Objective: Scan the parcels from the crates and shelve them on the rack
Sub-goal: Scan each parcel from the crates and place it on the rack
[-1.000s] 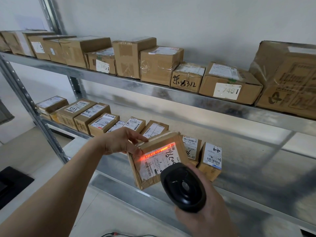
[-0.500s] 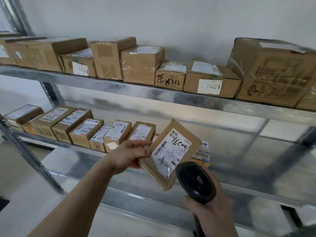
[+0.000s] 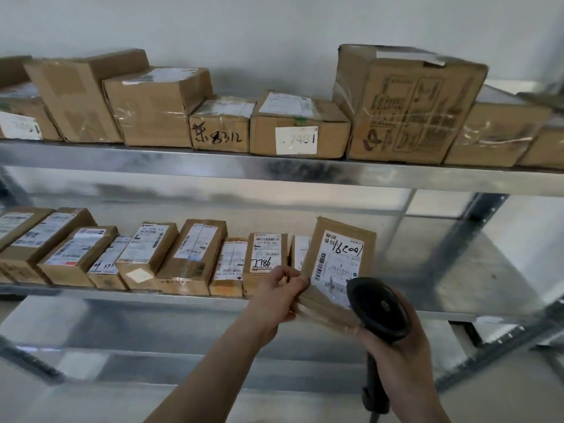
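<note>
The parcel (image 3: 332, 270) is a flat brown cardboard box wrapped in glossy tape, its white label facing the camera, handwritten digits near the top. The left hand (image 3: 279, 296) pinches its lower left corner, fingers curled tight on the edge. It stands tilted, long axis rising away from the hands toward the shelf (image 3: 457, 270), at the right end of the row (image 3: 152, 257) of small boxes, just beside the last one; whether it touches the shelf is unclear. Bare metal lies right of the parcel. The right hand (image 3: 396, 358) is wrapped around a black scanner (image 3: 378, 309), overlapping the parcel's lower right corner. The left hand looks best placed to slide it in.
</note>
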A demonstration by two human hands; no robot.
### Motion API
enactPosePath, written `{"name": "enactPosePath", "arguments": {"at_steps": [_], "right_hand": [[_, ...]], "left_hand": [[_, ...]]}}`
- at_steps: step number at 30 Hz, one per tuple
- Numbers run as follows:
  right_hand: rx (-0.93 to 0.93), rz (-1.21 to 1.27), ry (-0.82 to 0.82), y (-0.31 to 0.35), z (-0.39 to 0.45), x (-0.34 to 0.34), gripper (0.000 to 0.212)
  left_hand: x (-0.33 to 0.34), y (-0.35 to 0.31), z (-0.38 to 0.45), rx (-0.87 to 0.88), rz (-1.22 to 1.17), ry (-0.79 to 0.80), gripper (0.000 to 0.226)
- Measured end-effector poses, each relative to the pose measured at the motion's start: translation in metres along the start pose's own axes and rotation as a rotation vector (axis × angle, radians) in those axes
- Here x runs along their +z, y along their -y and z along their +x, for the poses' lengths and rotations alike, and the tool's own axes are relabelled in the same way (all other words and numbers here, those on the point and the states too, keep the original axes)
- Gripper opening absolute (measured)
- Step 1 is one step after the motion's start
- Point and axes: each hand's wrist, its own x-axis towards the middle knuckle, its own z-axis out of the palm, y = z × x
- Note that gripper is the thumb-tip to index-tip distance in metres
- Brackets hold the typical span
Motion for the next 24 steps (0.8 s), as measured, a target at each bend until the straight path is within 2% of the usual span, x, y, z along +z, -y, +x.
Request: {"name": "enactPosePath", "arguments": {"at_steps": [5,9,14,17,24], "right_hand": [[0.013,0.014,-0.011,-0.01,0.045,-0.03,0.068],[0.089,-0.024,0.017,-0.025,0.083,-0.048,0.073],[0.13,-0.024,0.065,-0.041,0.119,-0.054,0.078],[0.153,-0.015,0.119,-0.049,0.136,-0.059,0.071],[0.179,-0.025,0.249,-0.067,0.167,-0.057,0.068]], "left_hand": [[0.043,0.001,0.02,0.11,0.172,-0.051,0.017],[0.068,0.0,0.045,0.2,0.453,-0.11,0.017],[0.099,-0.002,0.066,0.269,0.663,-0.158,0.039],[0.111,0.004,0.078,0.317,0.799,-0.166,0.045],[0.131,0.027,0.093,0.246,1.084,-0.179,0.04]]}}
